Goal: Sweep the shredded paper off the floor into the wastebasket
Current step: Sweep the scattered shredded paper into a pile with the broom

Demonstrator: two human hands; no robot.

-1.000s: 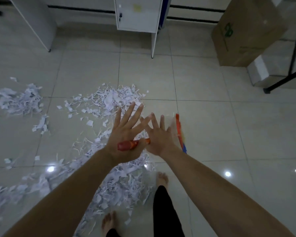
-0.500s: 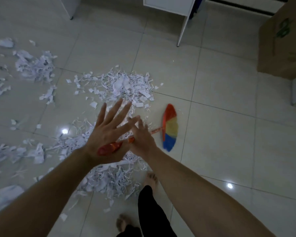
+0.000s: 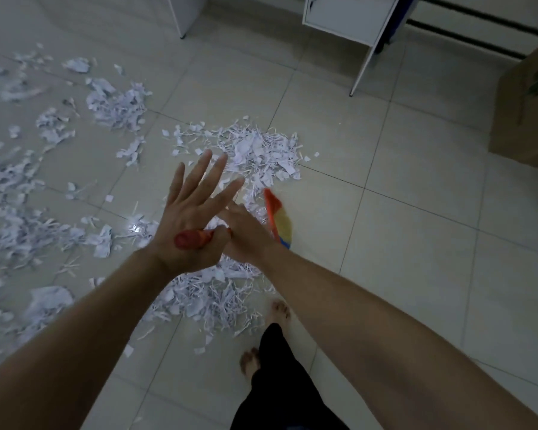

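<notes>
Now both palms, left hand (image 3: 188, 234) and right hand (image 3: 246, 234), sandwich the broom handle (image 3: 196, 238); fingers (image 3: 199, 172) straight.

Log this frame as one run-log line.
left hand: flat, fingers straight, on broom handle | right hand: likewise | broom head: beside shredded paper | wastebasket: unseen
</notes>
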